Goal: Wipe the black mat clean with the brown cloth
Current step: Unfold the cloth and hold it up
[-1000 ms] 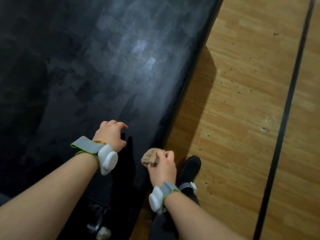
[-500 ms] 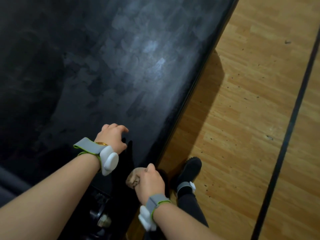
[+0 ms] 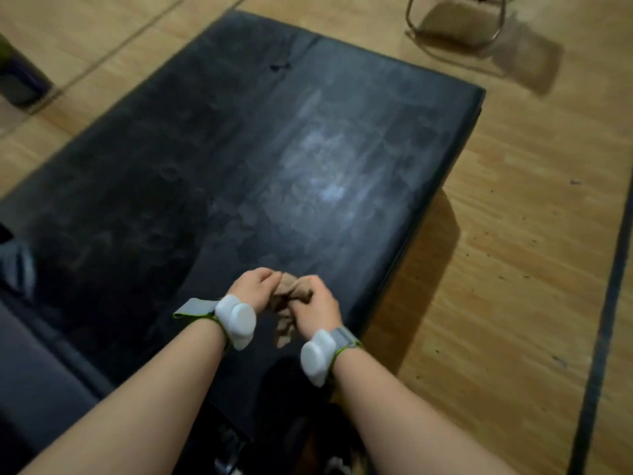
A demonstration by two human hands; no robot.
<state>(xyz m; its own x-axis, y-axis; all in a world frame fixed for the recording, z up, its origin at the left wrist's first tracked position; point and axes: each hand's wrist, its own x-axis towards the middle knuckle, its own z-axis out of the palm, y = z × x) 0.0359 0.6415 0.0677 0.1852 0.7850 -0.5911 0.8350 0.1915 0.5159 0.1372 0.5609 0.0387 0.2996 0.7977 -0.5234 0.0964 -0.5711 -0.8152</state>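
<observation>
Currently both hands are up at about 6 o'clock of the frame, over the near end of the flat rectangular black mat [image 3: 260,159]. Left hand [image 3: 254,290] and right hand [image 3: 317,308] each have fingers curled round the crumpled brown cloth [image 3: 287,299], which is bunched between them; a loose tail hangs down between the wrists. Can't tell if the cloth touches the mat. White pod on grey strap on each wrist: left wristband [image 3: 236,318], right wristband [image 3: 320,354]. Mat surface shows pale dusty smears toward 1 o'clock of the hands. Light wooden plank floor [image 3: 513,234] surrounds the mat; a metal tube frame [image 3: 455,36] stands at 1 o'clock, well apart from the hands. Frame is motion-blurred.
</observation>
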